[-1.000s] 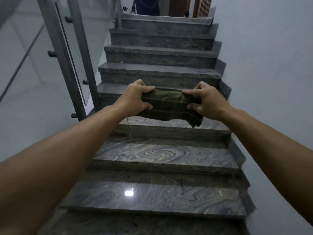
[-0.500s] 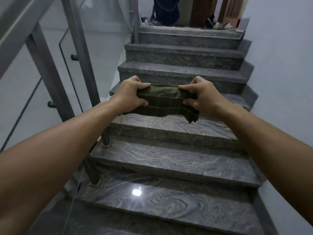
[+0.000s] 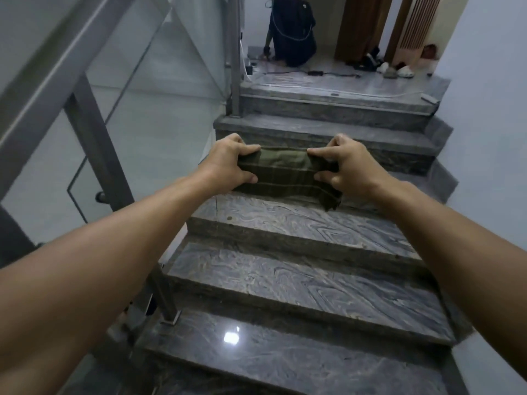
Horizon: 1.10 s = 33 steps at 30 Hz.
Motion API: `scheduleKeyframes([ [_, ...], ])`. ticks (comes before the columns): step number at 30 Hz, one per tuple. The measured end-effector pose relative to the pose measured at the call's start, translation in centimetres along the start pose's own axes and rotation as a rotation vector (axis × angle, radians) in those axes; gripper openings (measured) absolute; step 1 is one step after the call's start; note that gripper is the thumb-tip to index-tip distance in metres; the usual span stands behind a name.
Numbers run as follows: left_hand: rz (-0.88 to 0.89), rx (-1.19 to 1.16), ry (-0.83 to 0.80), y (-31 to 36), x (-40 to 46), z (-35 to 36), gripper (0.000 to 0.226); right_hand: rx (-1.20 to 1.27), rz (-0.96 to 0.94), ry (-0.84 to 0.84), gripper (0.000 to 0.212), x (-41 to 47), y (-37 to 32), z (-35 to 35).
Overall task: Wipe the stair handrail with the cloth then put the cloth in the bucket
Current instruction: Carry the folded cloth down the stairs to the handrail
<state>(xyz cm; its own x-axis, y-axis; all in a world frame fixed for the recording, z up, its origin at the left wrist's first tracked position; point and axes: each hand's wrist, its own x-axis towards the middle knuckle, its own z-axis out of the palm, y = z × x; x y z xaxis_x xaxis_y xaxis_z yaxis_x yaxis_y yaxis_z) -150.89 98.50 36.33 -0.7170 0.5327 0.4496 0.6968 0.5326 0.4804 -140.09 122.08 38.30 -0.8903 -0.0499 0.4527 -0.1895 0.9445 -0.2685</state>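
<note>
A dark green striped cloth (image 3: 285, 173) is stretched between both hands in front of me, above the marble stairs. My left hand (image 3: 228, 163) grips its left end and my right hand (image 3: 345, 169) grips its right end, with a corner hanging down below the right hand. The grey metal handrail (image 3: 54, 67) runs diagonally along the upper left, apart from both hands. No bucket is in view.
Glass panels (image 3: 159, 89) and metal posts (image 3: 97, 149) line the left of the stairs. A white wall (image 3: 490, 138) borders the right. At the top landing (image 3: 342, 81) a person in dark clothes (image 3: 293, 32) crouches, with cables and shoes on the floor.
I have climbed several steps; the landing at the top is much nearer. Both hands still hold the cloth stretched the same way.
</note>
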Motion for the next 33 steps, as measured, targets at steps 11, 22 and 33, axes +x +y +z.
scheduleKeyframes([
  [11, -0.019, 0.034, 0.027, -3.5, 18.1, -8.7, 0.071, 0.021, -0.025, 0.004, 0.054, 20.4, 2.6, -4.2],
  [22, -0.029, 0.080, 0.064, -5.1, 34.0, -17.1, 0.071, 0.029, -0.039, 0.014, 0.054, 38.3, 4.1, -9.5],
  [33, -0.066, 0.316, 0.271, -5.7, 50.0, -27.2, 0.067, 0.053, -0.211, 0.081, 0.052, 60.3, 5.4, -15.0],
])
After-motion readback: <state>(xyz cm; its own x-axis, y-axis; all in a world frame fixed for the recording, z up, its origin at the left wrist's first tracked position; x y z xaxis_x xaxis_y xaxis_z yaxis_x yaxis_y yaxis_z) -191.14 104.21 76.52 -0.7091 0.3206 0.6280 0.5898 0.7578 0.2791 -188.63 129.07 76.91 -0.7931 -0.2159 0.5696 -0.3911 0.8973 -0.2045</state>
